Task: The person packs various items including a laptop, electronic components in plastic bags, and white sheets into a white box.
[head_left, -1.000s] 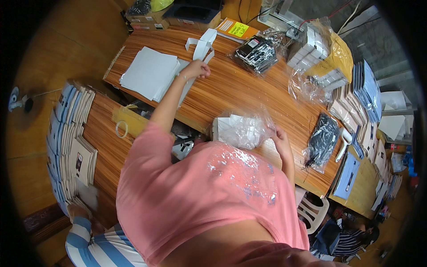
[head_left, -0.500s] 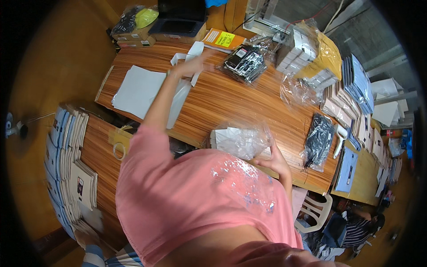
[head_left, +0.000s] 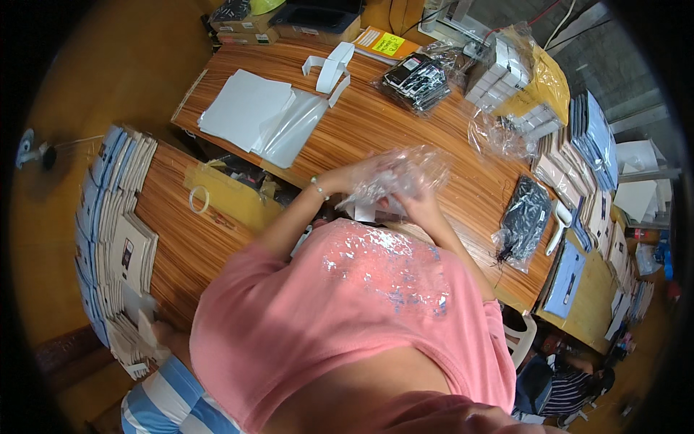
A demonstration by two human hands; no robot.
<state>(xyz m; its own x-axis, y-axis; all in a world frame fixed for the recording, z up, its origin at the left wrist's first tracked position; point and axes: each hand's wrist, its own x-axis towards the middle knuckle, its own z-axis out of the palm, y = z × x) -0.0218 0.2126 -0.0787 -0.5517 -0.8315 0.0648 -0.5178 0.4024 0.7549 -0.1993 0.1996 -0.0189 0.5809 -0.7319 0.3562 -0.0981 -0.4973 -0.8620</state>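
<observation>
One crumpled clear plastic bag (head_left: 396,172) is sitting between the left hand (head_left: 351,179) and right hand (head_left: 422,205), near the front edge of the counter (head_left: 473,206). The right fingers are holding its film, while plastic is obscuring the left ones, whose spread I cannot tell. Handling the loose film is apparently the current step, the next move probably calling for a steady two-sided grip.
</observation>
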